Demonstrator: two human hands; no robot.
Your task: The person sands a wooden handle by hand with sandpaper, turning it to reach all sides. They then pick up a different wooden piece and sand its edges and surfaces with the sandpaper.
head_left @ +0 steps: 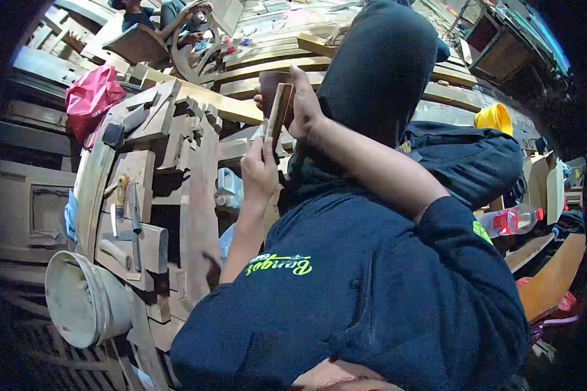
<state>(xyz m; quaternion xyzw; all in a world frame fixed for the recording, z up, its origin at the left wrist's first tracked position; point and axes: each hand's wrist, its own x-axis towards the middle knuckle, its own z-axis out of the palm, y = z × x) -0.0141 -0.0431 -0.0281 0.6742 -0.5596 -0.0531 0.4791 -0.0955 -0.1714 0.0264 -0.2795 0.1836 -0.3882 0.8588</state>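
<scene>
Brown wood (280, 107), edge against right hand (304, 107)

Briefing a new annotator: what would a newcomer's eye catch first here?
Likely the pink bag, bright at upper left, then the yellow bucket at upper right. Next, the brown piece in the right hand, upper centre, with the left hand just below.

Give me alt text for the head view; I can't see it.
A person's left hand and right hand hold a narrow brown piece beside a bent leg. At picture left, tools lie on wooden boards, with a pale bucket lower down and a pink bag higher up.
</scene>
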